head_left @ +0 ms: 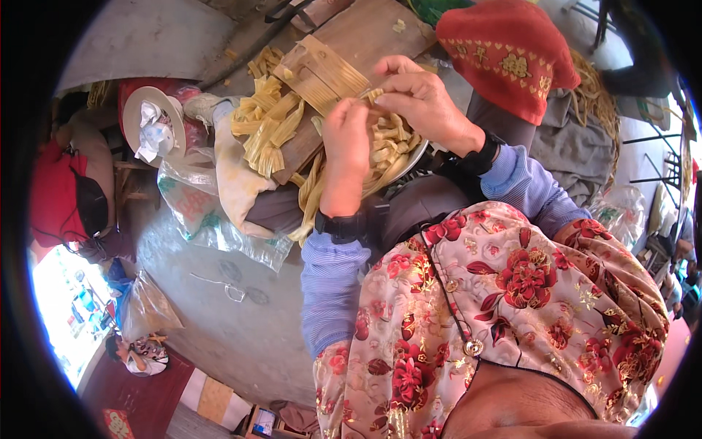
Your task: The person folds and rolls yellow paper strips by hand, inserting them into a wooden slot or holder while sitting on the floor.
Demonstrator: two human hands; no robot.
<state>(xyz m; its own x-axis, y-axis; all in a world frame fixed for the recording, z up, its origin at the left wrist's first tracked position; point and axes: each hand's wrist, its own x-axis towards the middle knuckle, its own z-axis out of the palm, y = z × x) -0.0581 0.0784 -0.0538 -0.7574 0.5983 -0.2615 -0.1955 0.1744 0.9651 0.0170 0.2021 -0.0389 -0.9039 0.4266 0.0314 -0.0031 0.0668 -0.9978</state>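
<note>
My left hand (346, 143) and my right hand (431, 102) are close together over a bowl (412, 165). The fingers of both are pinched on a pale yellow strip (374, 96). It looks fibrous, like husk or leaf, but I cannot tell its exact kind. The bowl, with a pale rim, holds a heap of similar twisted strips (390, 143). Left of my left hand, a loose bundle of flat yellow strips (272, 121) lies on a wooden board (365, 33). On that board, more strips lie side by side in a flat, ridged row (333, 77). Other strips (313, 194) trail below my left wrist.
A red cloth (508, 58) with yellow patterns lies at upper right, beside a bundle of straw-coloured strands (585, 95). At left are a round container (131, 121) with crumpled white paper and a clear plastic bag (194, 197). A person in red (55, 190) is at far left.
</note>
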